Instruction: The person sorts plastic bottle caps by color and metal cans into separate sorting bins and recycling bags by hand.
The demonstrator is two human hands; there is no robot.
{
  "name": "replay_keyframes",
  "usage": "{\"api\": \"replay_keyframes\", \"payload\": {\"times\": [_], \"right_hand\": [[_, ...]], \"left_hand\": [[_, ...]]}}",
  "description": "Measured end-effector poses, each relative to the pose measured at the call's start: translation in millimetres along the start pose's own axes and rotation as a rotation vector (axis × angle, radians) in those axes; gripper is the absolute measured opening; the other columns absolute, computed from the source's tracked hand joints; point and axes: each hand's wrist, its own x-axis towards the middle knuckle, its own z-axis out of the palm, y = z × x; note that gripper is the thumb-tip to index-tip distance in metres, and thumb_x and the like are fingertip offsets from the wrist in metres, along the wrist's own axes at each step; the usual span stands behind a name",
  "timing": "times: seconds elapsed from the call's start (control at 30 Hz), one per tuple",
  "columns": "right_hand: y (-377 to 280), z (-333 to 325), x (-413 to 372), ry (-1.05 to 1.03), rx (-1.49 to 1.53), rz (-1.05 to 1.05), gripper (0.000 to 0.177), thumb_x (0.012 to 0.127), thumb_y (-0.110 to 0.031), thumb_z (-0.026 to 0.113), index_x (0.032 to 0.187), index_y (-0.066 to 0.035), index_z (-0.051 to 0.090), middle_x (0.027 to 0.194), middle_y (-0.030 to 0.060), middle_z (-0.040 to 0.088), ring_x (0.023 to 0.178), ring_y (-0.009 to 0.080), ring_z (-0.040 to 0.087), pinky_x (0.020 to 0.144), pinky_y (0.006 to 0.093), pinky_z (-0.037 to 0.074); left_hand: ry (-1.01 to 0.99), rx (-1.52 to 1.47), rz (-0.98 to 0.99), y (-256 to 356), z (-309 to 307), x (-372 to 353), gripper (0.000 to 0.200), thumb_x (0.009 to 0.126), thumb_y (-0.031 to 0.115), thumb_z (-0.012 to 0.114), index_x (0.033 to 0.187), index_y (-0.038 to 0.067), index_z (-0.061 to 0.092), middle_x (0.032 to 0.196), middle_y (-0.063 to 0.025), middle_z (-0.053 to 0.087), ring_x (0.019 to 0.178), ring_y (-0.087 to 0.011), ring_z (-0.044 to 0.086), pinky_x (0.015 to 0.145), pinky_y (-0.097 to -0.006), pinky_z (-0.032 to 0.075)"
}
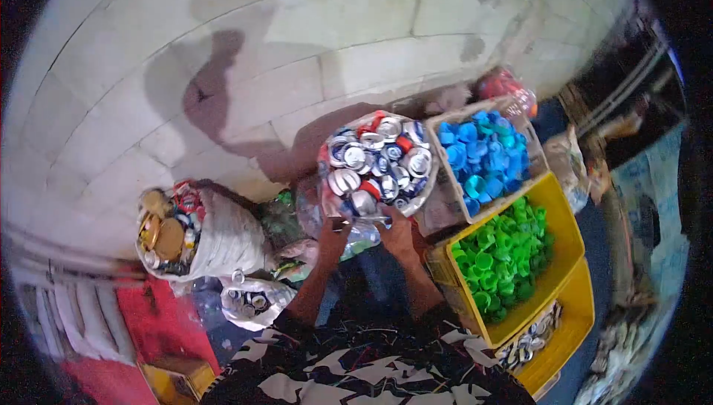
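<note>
"Starting at your left, what is standing near you?"

"You have a big white sack (pixel 241 241) by the wall (pixel 245 85), full up to its mouth with mixed bits (pixel 169 235), some brown, gold and red. Just below it, you have a small white sack (pixel 256 321) with cans inside."

"And your left hand (pixel 336 235)?"

"It grips the near rim of the bag of cans (pixel 324 175), on the left part of that rim. Your fingers are a bit blurry there."

"So where is that bag?"

"Right in front of you, in the middle, between the big white sack and the crates. Its squashed cans (pixel 390 163) reach up to the rim. They are silver, blue and red."

"What about your right hand (pixel 395 230)?"

"You have it closed on the same near rim, a little to the right. Your two hands are close but apart."

"What else is on your right?"

"A pale crate (pixel 535 150) of blue caps (pixel 475 156) is just beside the bag. By its near edge, you have a yellow crate (pixel 568 230) of green cups (pixel 501 256). Past that one's near edge, closer to you, another yellow crate (pixel 575 302) holds small shiny bits (pixel 538 334)."
</note>
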Motion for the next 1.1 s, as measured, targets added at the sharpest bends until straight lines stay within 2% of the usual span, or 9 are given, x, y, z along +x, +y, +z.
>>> {"api": "replay_keyframes", "payload": {"times": [0.17, 0.3, 0.4, 0.43, 0.67, 0.7, 0.97, 1.07, 1.1], "right_hand": [[-17.9, 15.1, 41.0, -0.105, -0.124, -0.061, 0.047, 0.068, -0.012, 0.078, 0.108, 0.001, 0.057, 0.098, 0.0222, 0.064, 0.094, 0.0391, 0.062, 0.080, 0.0424, 0.049], [-23.7, 2.7, 52.4, -0.190, 0.039, -0.079, 0.043, 0.066, -0.008, 0.076, 0.105, 0.000, 0.059, 0.092, 0.0204, 0.066, 0.088, 0.0384, 0.064, 0.078, 0.0409, 0.050], [0.2, 2.9, 53.1, -0.269, 0.099, 0.007, 0.041, 0.063, -0.007, 0.076, 0.101, 0.000, 0.061, 0.090, 0.0184, 0.067, 0.085, 0.0341, 0.065, 0.075, 0.0391, 0.051], [12.2, 6.1, 59.8, -0.223, -0.103, -0.108, 0.039, 0.062, -0.008, 0.076, 0.098, 0.000, 0.062, 0.087, 0.0157, 0.068, 0.082, 0.0295, 0.066, 0.074, 0.0374, 0.051], [46.2, 0.4, 79.6, -0.251, -0.025, -0.085, 0.030, 0.065, -0.007, 0.074, 0.093, -0.002, 0.064, 0.082, 0.0117, 0.068, 0.077, 0.0225, 0.066, 0.072, 0.0346, 0.051], [28.2, -10.0, 82.1, -0.337, 0.152, 0.064, 0.029, 0.066, -0.006, 0.073, 0.093, 0.000, 0.063, 0.082, 0.0104, 0.067, 0.077, 0.0211, 0.065, 0.072, 0.0339, 0.050], [60.2, -7.4, 94.0, -0.364, 0.141, -0.024, 0.040, 0.070, -0.006, 0.068, 0.108, 0.002, 0.059, 0.101, 0.0102, 0.063, 0.090, 0.0204, 0.060, 0.077, 0.0339, 0.049], [110.3, 13.5, 98.1, -0.351, 0.337, -0.015, 0.036, 0.072, -0.006, 0.064, 0.107, 0.000, 0.059, 0.094, 0.0065, 0.063, 0.081, 0.0182, 0.060, 0.069, 0.0319, 0.048], [85.0, -2.7, 98.0, -0.453, 0.435, 0.116, 0.031, 0.073, -0.004, 0.060, 0.104, -0.002, 0.058, 0.086, 0.0034, 0.060, 0.071, 0.0153, 0.056, 0.061, 0.0291, 0.045]], "left_hand": [[0.175, 0.206, 0.227, 35.7, 21.2, 7.4, 0.053, 0.073, 0.009, 0.071, 0.122, 0.003, 0.052, 0.108, -0.0203, 0.057, 0.099, -0.0324, 0.059, 0.077, -0.0401, 0.052], [0.039, 0.688, 0.507, 36.6, 33.2, 28.3, 0.062, 0.074, 0.011, 0.064, 0.132, 0.007, 0.045, 0.125, -0.0215, 0.047, 0.107, -0.0392, 0.054, 0.087, -0.0454, 0.048], [0.023, 0.872, 0.440, 58.3, 41.5, 14.3, 0.060, 0.076, 0.015, 0.064, 0.132, 0.010, 0.046, 0.126, -0.0199, 0.046, 0.105, -0.0422, 0.054, 0.087, -0.0475, 0.048], [0.083, 0.830, 0.471, 50.6, 45.4, 16.8, 0.060, 0.078, 0.019, 0.064, 0.134, 0.013, 0.045, 0.128, -0.0197, 0.045, 0.102, -0.0445, 0.055, 0.084, -0.0497, 0.049], [0.184, 0.647, 0.329, 33.7, 58.0, 28.0, 0.064, 0.073, 0.019, 0.070, 0.131, 0.013, 0.044, 0.121, -0.0205, 0.047, 0.108, -0.0445, 0.049, 0.093, -0.0500, 0.042], [0.192, 0.634, 0.291, 35.9, 57.4, 25.0, 0.065, 0.072, 0.019, 0.071, 0.131, 0.013, 0.044, 0.120, -0.0203, 0.047, 0.108, -0.0440, 0.050, 0.093, -0.0497, 0.042], [0.300, 0.439, 0.126, 43.8, 60.5, 31.9, 0.070, 0.063, 0.022, 0.077, 0.127, 0.013, 0.050, 0.113, -0.0204, 0.057, 0.106, -0.0405, 0.054, 0.092, -0.0474, 0.043], [0.275, 0.384, 0.161, 29.2, 58.9, 36.3, 0.068, 0.064, 0.023, 0.076, 0.127, 0.012, 0.051, 0.113, -0.0217, 0.058, 0.108, -0.0387, 0.055, 0.093, -0.0464, 0.043], [0.253, 0.389, 0.159, 27.1, 57.5, 37.1, 0.068, 0.065, 0.023, 0.076, 0.127, 0.012, 0.051, 0.114, -0.0216, 0.058, 0.108, -0.0384, 0.054, 0.094, -0.0461, 0.043]]}}
